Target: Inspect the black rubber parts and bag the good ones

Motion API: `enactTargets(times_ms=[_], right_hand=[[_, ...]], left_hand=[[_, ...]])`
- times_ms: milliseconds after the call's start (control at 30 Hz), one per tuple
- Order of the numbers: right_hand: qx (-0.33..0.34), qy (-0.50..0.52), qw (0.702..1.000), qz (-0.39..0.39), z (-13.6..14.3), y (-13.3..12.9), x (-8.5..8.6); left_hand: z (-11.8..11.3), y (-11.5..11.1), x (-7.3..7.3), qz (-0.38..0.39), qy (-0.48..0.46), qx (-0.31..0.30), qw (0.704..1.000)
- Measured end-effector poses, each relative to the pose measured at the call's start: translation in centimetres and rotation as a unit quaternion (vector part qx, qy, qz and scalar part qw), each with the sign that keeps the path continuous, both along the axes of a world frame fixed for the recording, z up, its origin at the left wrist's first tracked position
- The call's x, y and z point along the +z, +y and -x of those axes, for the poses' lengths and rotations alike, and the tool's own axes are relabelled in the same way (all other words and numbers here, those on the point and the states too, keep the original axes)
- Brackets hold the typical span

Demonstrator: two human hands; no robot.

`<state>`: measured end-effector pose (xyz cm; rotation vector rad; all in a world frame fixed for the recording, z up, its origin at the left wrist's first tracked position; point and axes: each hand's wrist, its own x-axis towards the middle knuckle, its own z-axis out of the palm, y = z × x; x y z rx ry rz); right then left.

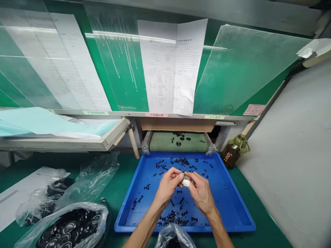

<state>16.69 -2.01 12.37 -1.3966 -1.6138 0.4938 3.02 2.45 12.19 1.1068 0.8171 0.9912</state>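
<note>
Above the middle of the blue tray (238,206), my left hand (167,186) and my right hand (202,193) meet with their fingertips pinched together. Between them is a small dark piece (185,177), too small and covered to name. A white patch (186,183), like a wrap or a finger cover, shows at the right hand's fingertips; I cannot tell which. Beneath the hands, many tiny black bits (173,217) lie scattered over the tray floor, thickest near its front and back edges. A clear plastic bag (174,236) with dark contents stands at the tray's front edge.
Behind the tray, a green ribbed conveyor belt (165,145) carries several black round parts. A bag of black rings (68,229) and a smaller bag (49,199) are at left. A dark bottle (234,151) stands at the tray's back right corner, near the wall (292,144).
</note>
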Motion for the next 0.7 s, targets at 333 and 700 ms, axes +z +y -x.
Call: enactTargets(times_ms=[333,700], right_hand=[[0.017,-0.006,0.992,0.128,2.6,4.7,-5.1],[-0.092,-0.224,0.969,0.049,-0.1,19.2,-2.8]], left_hand=[[1.9,0.3,-6.1,0.107,-0.069,0.124,0.984],[5.5,-0.2,-10.7,0.265,-0.202,0.205,0.920]])
